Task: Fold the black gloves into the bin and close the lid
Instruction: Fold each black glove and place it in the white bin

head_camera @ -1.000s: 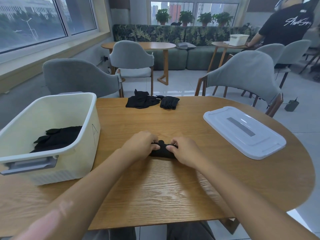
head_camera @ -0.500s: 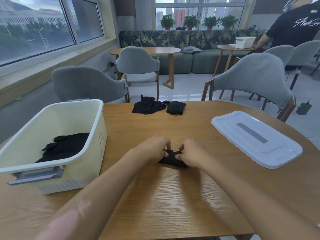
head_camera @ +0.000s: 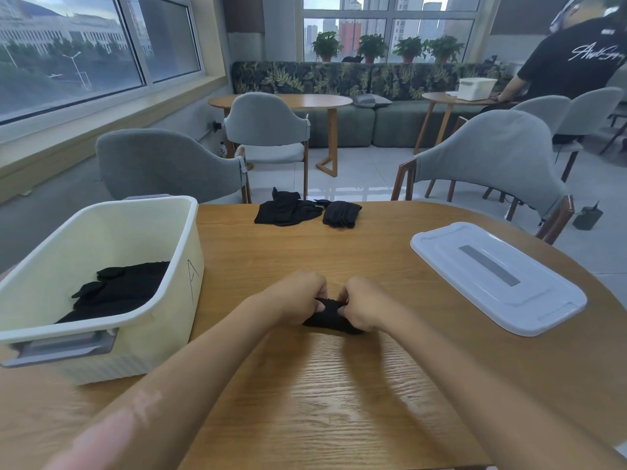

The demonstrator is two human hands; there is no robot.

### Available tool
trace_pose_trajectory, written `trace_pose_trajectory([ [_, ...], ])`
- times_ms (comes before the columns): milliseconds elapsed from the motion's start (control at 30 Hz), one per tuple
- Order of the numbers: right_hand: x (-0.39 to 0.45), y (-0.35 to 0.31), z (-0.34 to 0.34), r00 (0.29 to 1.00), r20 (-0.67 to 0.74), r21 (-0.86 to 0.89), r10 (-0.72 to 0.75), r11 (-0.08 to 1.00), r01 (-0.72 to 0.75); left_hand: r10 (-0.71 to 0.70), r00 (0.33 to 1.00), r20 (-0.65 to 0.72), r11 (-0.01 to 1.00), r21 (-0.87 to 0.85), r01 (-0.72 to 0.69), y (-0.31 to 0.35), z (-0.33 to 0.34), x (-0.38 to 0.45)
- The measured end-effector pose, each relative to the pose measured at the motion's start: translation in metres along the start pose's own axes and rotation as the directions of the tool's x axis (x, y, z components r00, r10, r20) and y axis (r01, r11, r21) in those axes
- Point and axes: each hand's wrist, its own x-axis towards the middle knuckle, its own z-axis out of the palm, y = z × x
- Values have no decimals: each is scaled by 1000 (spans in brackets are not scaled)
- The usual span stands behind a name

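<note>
Both hands, left (head_camera: 297, 296) & right (head_camera: 364, 305), pinch glove (head_camera: 327, 315) mid-fold on counter (head_camera: 339, 385); next: carry to bin (head_camera: 185, 239).

Bunched black glove (head_camera: 330, 315) between hands (head_camera: 334, 301)

black gloves (head_camera: 330, 315), cream bin (head_camera: 176, 252), white lid (head_camera: 497, 276), leaf-patterned sofa (head_camera: 339, 79)

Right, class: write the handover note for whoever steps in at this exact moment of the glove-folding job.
Left hand and right hand: both pinching one black glove mid-fold on the table.
Bin, at left, open, with folded gloves inside.
Unfolded gloves lie at the far edge.
Lid lies at right, off the bin.
Left: finish this fold, bin it, fold the rest, close the lid.
</note>
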Motion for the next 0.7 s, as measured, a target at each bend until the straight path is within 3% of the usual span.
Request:
trace_pose_trajectory([
  [200, -11, -9, -10, 996, 64, 77, -69, 995, 64, -3, 1000, -18, 1000, -11, 3, -7, -8, -22],
  [367, -29, -40, -32, 986, 22, 102, -166, 981, 162, -4, 997, -82, 1000, -24, 2, -15, -50, -57],
  [700, -63, -146, -80, 884, -95, 9, -459, 887, 461, -46, 960, -277, 997, 43, 60, -61, -144, -150],
])
